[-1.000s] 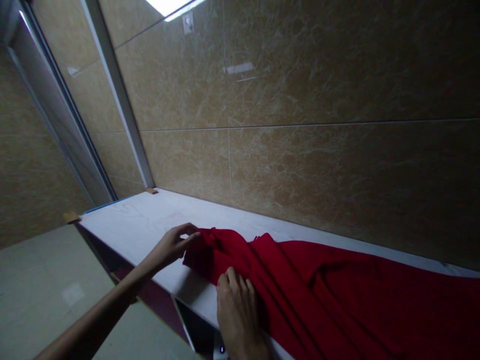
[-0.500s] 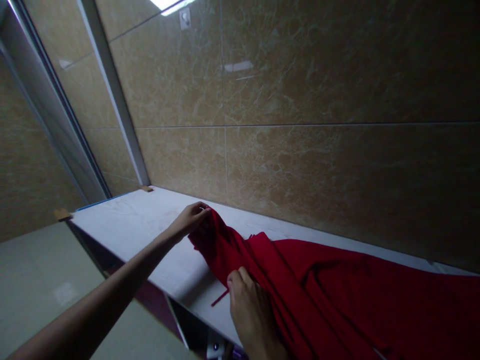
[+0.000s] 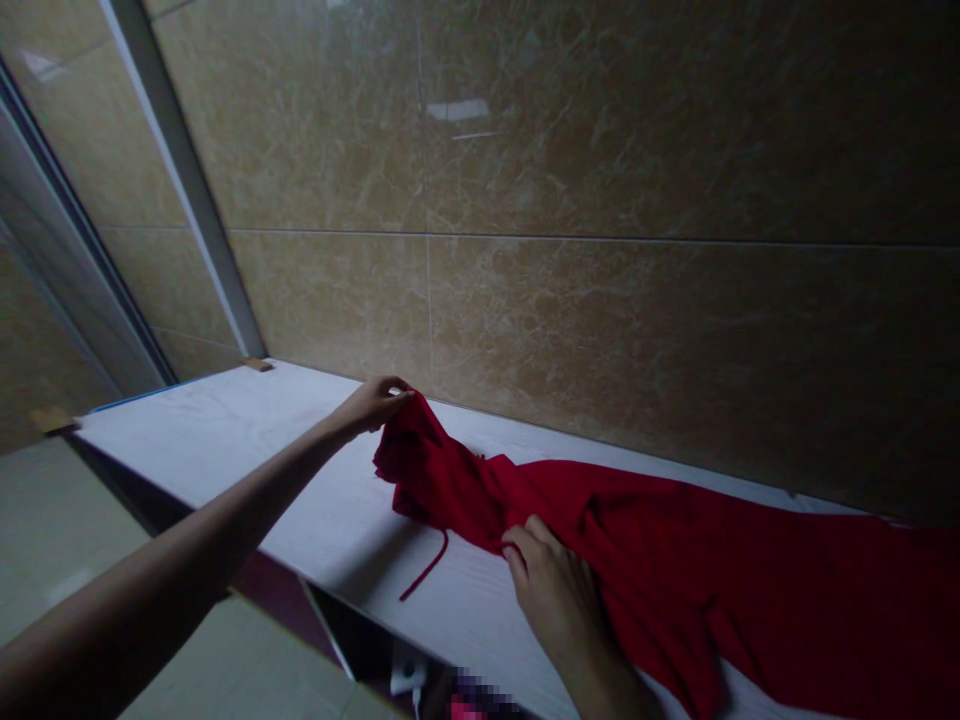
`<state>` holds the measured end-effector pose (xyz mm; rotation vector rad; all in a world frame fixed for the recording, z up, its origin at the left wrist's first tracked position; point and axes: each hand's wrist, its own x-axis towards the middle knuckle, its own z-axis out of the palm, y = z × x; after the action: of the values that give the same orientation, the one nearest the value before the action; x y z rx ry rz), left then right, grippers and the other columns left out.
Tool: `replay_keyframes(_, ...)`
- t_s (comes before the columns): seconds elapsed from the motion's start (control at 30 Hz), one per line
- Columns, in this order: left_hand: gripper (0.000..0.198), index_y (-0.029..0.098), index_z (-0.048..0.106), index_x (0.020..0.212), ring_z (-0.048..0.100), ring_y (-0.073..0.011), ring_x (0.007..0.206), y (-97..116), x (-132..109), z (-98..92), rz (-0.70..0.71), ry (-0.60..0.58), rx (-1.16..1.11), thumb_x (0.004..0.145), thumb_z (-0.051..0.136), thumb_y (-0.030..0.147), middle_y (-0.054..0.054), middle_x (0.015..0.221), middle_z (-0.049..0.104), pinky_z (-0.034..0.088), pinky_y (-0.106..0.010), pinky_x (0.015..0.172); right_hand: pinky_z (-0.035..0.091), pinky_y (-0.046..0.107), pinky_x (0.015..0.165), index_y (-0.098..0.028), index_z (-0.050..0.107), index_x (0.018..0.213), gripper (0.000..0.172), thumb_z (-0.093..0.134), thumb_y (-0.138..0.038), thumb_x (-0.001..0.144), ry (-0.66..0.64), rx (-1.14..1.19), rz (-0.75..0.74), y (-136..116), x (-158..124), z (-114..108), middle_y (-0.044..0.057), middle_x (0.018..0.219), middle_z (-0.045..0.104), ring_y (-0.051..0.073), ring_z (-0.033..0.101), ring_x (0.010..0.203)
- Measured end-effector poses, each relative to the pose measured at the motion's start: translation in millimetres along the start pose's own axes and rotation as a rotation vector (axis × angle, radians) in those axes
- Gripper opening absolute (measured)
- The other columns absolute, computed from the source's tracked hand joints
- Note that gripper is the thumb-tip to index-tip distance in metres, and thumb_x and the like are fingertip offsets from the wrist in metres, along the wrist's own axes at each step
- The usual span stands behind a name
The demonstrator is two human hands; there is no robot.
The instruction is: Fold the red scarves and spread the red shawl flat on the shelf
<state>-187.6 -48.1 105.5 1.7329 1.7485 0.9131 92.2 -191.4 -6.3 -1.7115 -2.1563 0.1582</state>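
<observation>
Cloth (image 3: 787, 590) rises higher now, cord (image 3: 428, 575) exposed — its end seemingly free of the table (image 3: 202, 420) — left hand (image 3: 371, 404) pinching that end, right hand (image 3: 555, 580) pinching the near edge.

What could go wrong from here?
The left hand pinches only one end of the red cloth, so it might slip free. The loose red cord could snag near the white top's front edge. Folds beside the right hand may set as creases.

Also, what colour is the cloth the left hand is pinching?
The cloth is deep red, no pattern visible; best seen in the head view.
</observation>
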Motion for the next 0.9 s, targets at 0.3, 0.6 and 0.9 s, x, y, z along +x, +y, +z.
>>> replay_keyframes(0.3, 0.044, 0.015, 0.073, 0.086, 0.037, -0.0103, 0.040, -30, 7, -4.7, -0.025, -0.033, -0.087, 0.066, 0.077, 0.054, 0.004, 0.044, 0.045, 0.021, -0.020, 0.040, 0.050, 0.024, 0.065, -0.026, 0.077, 0.101, 0.029, 0.049, -0.017, 0.102, 0.192, 0.176, -0.231, 30, -35, -8, 0.002, 0.090, 0.074, 0.015, 0.071, 0.075)
replay_keyframes(0.6, 0.050, 0.013, 0.071, 0.077, 0.050, -0.0128, 0.051, -39, 11, -7.5, -0.024, -0.002, -0.167, 0.054, 0.082, 0.057, -0.001, 0.056, 0.062, 0.031, -0.020, 0.045, 0.059, 0.021, 0.072, -0.029, 0.077, 0.101, 0.027, 0.051, -0.021, 0.100, 0.300, 0.171, -0.390, 81, -74, -30, 0.005, 0.091, 0.076, 0.016, 0.075, 0.081)
replay_keyframes(0.9, 0.059, 0.016, 0.067, 0.089, 0.060, -0.0175, 0.062, 0, -9, 18.0, 0.094, -0.130, -0.297, 0.062, 0.077, 0.067, -0.004, 0.071, 0.070, 0.042, -0.023, 0.053, 0.058, 0.023, 0.067, -0.027, 0.073, 0.098, 0.026, 0.048, -0.031, 0.103, 0.473, 0.201, -0.236, 98, -67, -39, 0.006, 0.092, 0.073, 0.017, 0.073, 0.079)
